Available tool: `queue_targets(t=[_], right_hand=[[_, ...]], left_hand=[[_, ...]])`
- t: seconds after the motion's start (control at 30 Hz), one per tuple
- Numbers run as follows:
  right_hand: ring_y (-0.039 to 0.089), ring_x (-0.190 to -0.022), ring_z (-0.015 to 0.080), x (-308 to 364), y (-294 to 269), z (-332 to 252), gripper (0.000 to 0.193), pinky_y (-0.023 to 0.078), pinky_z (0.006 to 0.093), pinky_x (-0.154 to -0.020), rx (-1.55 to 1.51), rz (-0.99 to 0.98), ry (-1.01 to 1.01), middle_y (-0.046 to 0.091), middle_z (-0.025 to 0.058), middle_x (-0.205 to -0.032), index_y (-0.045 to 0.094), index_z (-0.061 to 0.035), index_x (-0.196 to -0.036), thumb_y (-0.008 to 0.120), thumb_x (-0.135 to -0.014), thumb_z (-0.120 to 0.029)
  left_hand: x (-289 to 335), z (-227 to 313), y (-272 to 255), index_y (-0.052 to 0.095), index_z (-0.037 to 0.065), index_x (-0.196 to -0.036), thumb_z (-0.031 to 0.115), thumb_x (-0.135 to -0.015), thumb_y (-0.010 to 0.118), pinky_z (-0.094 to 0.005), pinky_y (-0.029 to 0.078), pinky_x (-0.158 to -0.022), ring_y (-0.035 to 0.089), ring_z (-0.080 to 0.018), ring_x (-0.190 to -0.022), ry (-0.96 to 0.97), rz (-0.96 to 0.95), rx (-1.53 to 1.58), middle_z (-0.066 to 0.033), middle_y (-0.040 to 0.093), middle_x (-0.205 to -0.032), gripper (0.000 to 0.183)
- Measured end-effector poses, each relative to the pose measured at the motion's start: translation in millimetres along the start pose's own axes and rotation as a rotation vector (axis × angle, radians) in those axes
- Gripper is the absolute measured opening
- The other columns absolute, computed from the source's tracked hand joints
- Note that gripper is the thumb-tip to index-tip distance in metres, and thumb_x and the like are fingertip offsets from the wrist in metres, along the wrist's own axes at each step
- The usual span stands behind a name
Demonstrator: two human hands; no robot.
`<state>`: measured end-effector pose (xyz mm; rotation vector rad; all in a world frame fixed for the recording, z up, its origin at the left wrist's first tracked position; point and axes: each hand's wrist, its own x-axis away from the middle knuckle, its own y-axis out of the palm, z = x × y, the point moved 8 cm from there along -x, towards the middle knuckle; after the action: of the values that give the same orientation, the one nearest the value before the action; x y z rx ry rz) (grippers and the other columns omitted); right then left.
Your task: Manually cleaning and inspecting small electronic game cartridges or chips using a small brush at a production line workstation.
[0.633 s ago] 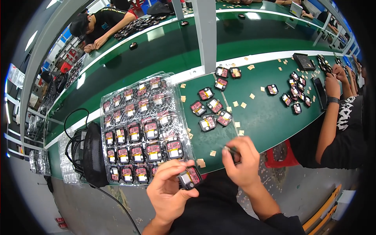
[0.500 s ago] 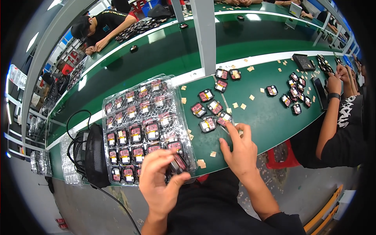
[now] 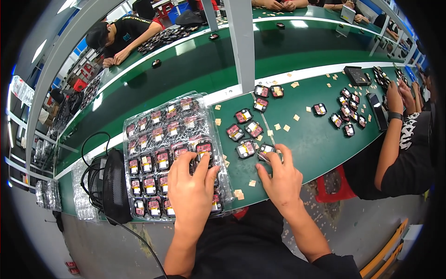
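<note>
A clear plastic tray [image 3: 224, 182] holds rows of small square black modules with pink faces, yellow tape and white labels. My left hand [image 3: 191, 190] is over its right part, fingers spread. Its index fingertip touches a black module [image 3: 203, 148] seated in a pocket; the thumb stays apart from it. My palm hides several pockets. On the green bench, my right hand [image 3: 284, 182] has its fingers at the edge of another tilted module [image 3: 265, 151], apparently gripping it. Just beyond lies a loose group of similar modules [image 3: 245, 149].
Tan paper squares [image 3: 286, 128] are scattered over the bench. A black mesh pouch [image 3: 115, 186] with cables stands left of the tray. A grey post [image 3: 241, 46] rises beyond the tray. At right, a co-worker's arm [image 3: 389, 144] is near a module pile [image 3: 346, 111].
My left hand has moved away from me and set the module it carried into a tray pocket. By my right hand, the nearest loose module has shifted toward me and tilted.
</note>
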<state>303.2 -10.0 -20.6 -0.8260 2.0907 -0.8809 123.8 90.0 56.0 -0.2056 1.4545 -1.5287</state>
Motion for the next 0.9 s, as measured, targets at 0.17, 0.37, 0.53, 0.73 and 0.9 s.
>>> queue_targets(t=[0.17, 0.37, 0.53, 0.73, 0.9], right_hand=[[0.072, -0.068, 0.0299, 0.7, 5.7, 5.0, 0.027, 0.057, 0.0407, -0.060, -0.017, -0.007, -0.007, 0.064, 0.0120, -0.128, 0.067, -0.0094, -0.103, 0.081, -0.085, -0.023], [0.075, -0.087, 0.0298, -3.4, -14.3, 6.2, 0.030, 0.060, 0.0395, -0.070, -0.300, -0.004, 0.032, 0.065, 0.0136, -0.124, 0.066, -0.0052, -0.103, 0.082, -0.079, -0.013], [0.074, -0.097, 0.0317, 4.2, -32.5, -13.8, 0.034, 0.062, 0.0384, -0.073, -0.501, -0.065, 0.028, 0.066, 0.0197, -0.122, 0.066, -0.0013, -0.107, 0.082, -0.077, -0.006], [0.074, -0.085, 0.0227, 25.5, -51.8, -41.7, 0.049, 0.057, 0.0294, -0.060, -0.692, -0.088, -0.185, 0.068, 0.0191, -0.128, 0.063, -0.0042, -0.114, 0.088, -0.072, -0.004], [0.076, -0.100, 0.0304, 34.1, -64.9, -66.9, 0.054, 0.063, 0.0321, -0.075, -0.917, -0.139, -0.419, 0.066, 0.0256, -0.131, 0.057, -0.0029, -0.120, 0.090, -0.078, -0.010]], left_hand=[[3.8, 5.6, 0.8, 0.072, 0.007, -0.123, 0.024, -0.091, 0.075, -0.0578, 0.041, -0.109, 0.054, -0.0387, -0.128, 0.042, -0.092, -0.117, -0.0143, 0.064, -0.127, 0.036], [10.4, 4.6, 8.5, 0.066, 0.005, -0.133, 0.026, -0.098, 0.067, -0.0628, 0.034, -0.114, 0.047, -0.0406, -0.139, 0.077, -0.179, -0.258, -0.0112, 0.060, -0.144, 0.041], [8.7, 7.0, 6.6, 0.065, 0.005, -0.135, 0.025, -0.099, 0.066, -0.0644, 0.033, -0.114, 0.045, -0.0418, -0.141, 0.072, -0.187, -0.266, -0.0120, 0.060, -0.145, 0.041], [14.9, 14.9, -21.6, 0.063, 0.000, -0.135, 0.012, -0.090, 0.075, -0.0544, 0.043, -0.109, 0.052, -0.0427, -0.135, 0.053, -0.051, 0.217, -0.0198, 0.060, -0.140, 0.048], [67.3, 24.3, 5.8, 0.042, -0.005, -0.152, 0.017, -0.091, 0.082, -0.0374, 0.049, -0.108, 0.058, -0.0245, -0.129, -0.492, -0.408, 1.673, -0.0185, 0.059, -0.138, 0.077]])
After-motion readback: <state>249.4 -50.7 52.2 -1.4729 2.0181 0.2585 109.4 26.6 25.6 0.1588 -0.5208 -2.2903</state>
